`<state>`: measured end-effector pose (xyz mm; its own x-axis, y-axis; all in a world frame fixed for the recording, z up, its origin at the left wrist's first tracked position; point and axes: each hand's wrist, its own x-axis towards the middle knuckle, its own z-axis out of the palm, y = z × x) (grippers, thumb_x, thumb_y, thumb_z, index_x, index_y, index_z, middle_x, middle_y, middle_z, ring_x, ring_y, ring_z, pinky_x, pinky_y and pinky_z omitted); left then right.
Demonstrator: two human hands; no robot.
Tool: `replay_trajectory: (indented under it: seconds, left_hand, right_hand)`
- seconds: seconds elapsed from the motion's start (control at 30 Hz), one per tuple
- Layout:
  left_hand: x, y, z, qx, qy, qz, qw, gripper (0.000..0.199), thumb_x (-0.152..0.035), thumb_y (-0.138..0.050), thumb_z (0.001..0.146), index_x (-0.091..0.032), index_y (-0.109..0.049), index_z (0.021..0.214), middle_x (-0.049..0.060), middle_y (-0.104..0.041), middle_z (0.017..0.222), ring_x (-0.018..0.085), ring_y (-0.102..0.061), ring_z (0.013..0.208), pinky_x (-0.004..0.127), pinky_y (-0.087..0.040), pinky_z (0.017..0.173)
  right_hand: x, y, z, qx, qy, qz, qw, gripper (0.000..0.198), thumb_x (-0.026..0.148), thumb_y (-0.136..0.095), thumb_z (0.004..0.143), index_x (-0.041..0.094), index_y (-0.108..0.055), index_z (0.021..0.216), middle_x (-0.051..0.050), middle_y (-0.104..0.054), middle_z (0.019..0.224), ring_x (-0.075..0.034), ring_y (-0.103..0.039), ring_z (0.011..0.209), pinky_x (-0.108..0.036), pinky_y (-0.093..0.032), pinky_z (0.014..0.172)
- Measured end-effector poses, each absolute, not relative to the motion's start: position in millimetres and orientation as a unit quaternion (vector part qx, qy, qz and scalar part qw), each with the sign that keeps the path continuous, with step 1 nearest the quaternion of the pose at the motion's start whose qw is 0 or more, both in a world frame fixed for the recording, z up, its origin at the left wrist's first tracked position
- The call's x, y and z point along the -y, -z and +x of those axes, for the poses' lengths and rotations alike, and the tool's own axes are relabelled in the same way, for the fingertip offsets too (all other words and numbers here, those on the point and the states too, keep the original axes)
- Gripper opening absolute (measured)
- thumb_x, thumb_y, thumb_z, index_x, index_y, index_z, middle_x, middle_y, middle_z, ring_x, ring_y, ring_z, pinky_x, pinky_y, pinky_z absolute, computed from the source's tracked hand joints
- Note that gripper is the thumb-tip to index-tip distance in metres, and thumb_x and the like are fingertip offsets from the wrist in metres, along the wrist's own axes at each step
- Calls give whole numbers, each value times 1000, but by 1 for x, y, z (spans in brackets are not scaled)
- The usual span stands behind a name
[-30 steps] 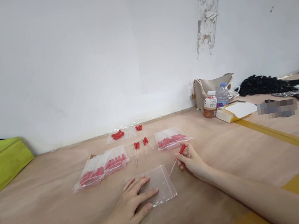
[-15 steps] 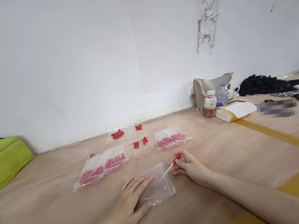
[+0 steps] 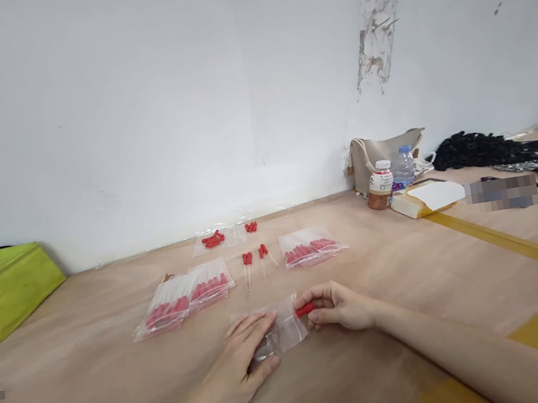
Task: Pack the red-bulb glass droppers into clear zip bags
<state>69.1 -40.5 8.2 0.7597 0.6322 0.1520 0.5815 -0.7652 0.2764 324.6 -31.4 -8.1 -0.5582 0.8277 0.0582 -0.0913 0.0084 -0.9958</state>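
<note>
Dropper (image 3: 304,309) has loose droppers (image 3: 249,258) and filled bags (image 3: 210,287) beyond.

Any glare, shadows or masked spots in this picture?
Head view: small glints on the clear bag under the left hand; head view: diffuse light, only soft shadows; head view: pixelation hides detail right of the white paper.

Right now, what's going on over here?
A person's left hand rests on a clear plastic bag on the brown surface. The right hand holds a red-topped dropper by its red end at the bag's edge. Four loose droppers lie beyond, between filled bags.
</note>
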Motion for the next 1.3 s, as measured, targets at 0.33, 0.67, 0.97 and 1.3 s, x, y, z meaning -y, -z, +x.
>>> replay_trajectory:
  seconds: [0.33, 0.67, 0.97, 1.3]
  left_hand:
    - [40, -10, 67, -315, -138, 928, 143, 50, -36, -42, 89, -27, -23, 135, 5, -36, 135, 23, -32, 122, 42, -27, 100]
    - [36, -11, 55, -307, -152, 922, 179, 34, -30, -43, 89, -29, -47, 122, 2, -48, 126, 20, -44, 115, 37, -36, 96]
    - [37, -9, 55, -295, -154, 924, 187, 31, -29, -45, 87, -29, -52, 118, 2, -49, 126, 21, -42, 117, 39, -35, 96]
    - [38, -11, 56, -283, -148, 928, 192, 33, -32, -49, 85, -30, -52, 118, 2, -49, 126, 22, -40, 119, 39, -33, 98]
  right_hand:
    - [35, 7, 318, 633, -619, -299, 355, 33, 42, -59, 71, 18, -48, 91, 2, -57, 76, -8, -57, 68, -27, -45, 71]
    - [24, 5, 337, 708, -528, -344, 318, 29, 40, -60, 70, 16, -67, 82, -2, -65, 78, -12, -57, 72, -26, -43, 69]
    - [18, 14, 336, 638, -564, -388, 351, 31, 35, -69, 59, 15, -62, 81, 1, -63, 68, -10, -57, 61, -23, -43, 61]
    - [28, 12, 324, 656, -494, -438, 366, 19, 31, -56, 72, 18, -55, 86, 1, -60, 61, -10, -54, 50, -22, -42, 48]
